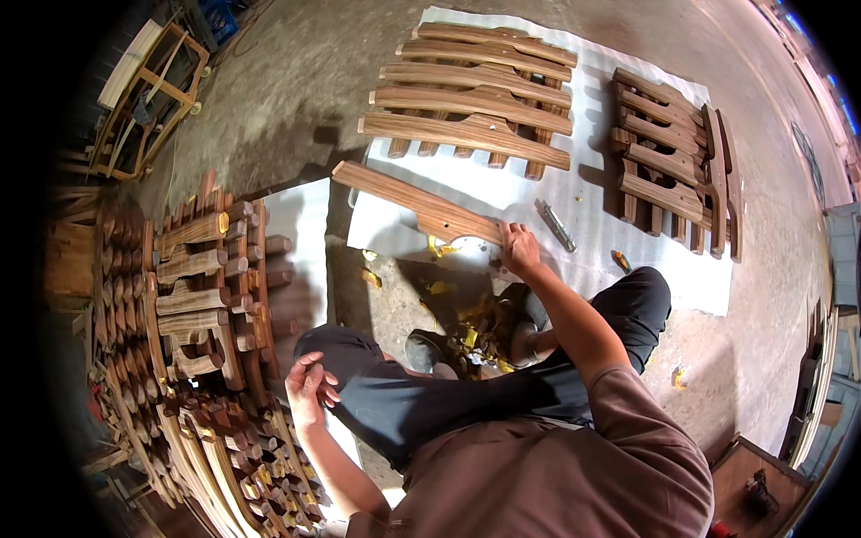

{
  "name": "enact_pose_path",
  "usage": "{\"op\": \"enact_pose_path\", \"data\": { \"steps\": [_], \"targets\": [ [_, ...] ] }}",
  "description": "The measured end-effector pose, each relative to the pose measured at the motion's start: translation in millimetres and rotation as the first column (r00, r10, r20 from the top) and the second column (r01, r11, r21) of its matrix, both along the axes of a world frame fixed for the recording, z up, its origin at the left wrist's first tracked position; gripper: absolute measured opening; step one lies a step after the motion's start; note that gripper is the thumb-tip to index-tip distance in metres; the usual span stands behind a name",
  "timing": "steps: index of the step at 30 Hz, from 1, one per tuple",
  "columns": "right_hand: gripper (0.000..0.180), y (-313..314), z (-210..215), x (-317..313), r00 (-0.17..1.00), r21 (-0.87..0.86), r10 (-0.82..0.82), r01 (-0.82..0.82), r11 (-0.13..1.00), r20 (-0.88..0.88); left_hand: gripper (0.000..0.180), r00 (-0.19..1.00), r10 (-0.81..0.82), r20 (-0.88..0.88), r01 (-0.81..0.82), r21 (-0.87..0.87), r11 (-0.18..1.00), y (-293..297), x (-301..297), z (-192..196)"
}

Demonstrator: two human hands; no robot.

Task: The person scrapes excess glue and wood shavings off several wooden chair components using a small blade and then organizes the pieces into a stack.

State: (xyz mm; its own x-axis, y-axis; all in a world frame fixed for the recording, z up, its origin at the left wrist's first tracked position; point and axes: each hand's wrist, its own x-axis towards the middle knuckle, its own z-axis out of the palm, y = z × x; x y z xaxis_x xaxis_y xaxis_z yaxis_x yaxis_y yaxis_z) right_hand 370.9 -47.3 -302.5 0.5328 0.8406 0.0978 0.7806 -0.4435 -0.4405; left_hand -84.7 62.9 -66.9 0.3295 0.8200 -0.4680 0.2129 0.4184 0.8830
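Note:
My right hand (518, 248) grips the near end of a long brown wooden slat (430, 212), which has a widened, curved part with a small dark hole. The slat slants away to the left over white sheeting (386, 224). By my left knee, my left hand (309, 386) is raised with its fingers loosely bent and apart, holding nothing. Just right of the slat lies a slim silver-grey tool (556, 226), its exact kind unclear. A small orange-and-black item (621, 260) rests near my right knee.
Crosswise stacks of shaped slats stand at the far middle (475, 99) and far right (668, 161). More wooden pieces (193, 296) are piled high close on my left. Yellow scraps (471, 337) litter the floor between my feet. A wheeled wooden frame (152, 103) stands far left.

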Motion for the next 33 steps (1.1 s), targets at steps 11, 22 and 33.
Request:
{"op": "enact_pose_path", "data": {
  "steps": [11,22,33],
  "targets": [
    [0.038,-2,3,-2,0.999,0.061,0.015,-0.017,0.998,0.035,0.03,1.0,0.013,-0.012,-0.012,0.013,1.0,-2,3,2],
    [0.04,-1,3,-3,0.999,0.021,-0.017,0.016,1.0,0.028,0.033,1.0,0.003,-0.011,-0.003,0.02,1.0,-1,2,0],
    [0.042,0,-4,-1,0.999,0.005,-0.012,0.011,1.0,0.034,0.033,1.0,0.004,0.0,-0.004,0.016,1.0,-2,5,3]
  ]
}}
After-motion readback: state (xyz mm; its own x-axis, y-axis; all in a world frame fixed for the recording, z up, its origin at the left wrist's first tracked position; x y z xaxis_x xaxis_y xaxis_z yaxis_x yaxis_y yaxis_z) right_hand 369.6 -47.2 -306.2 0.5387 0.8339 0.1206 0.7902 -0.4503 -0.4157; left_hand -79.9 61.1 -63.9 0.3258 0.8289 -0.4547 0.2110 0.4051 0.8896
